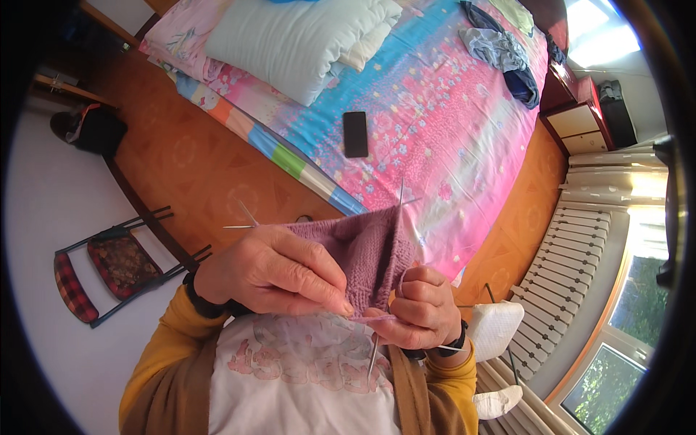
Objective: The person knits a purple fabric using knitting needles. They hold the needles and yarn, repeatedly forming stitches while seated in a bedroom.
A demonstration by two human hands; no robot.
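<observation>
A mauve piece of knitting (362, 254) hangs between my hands, worked on several thin metal needles whose tips stick out at its corners. My left hand (283, 272) is closed, thumb and fingers pinched at the near edge of the knitting. Curled fingers of my right hand (417, 308) grip the near right corner, with a strand of mauve yarn (401, 284) looped by the index finger. One knitting needle (373, 357) points down below the right hand, and another end shows beside its wrist. The exact stitches between the fingertips are too small to tell.
Ahead stands a bed with a flowered sheet (435, 145), bearing a black phone (355, 134), a folded pale quilt (283, 43) and rumpled clothes (496, 47). A folding chair (123, 264) is at the left. To the right are a white radiator (562, 283) and a window (602, 377).
</observation>
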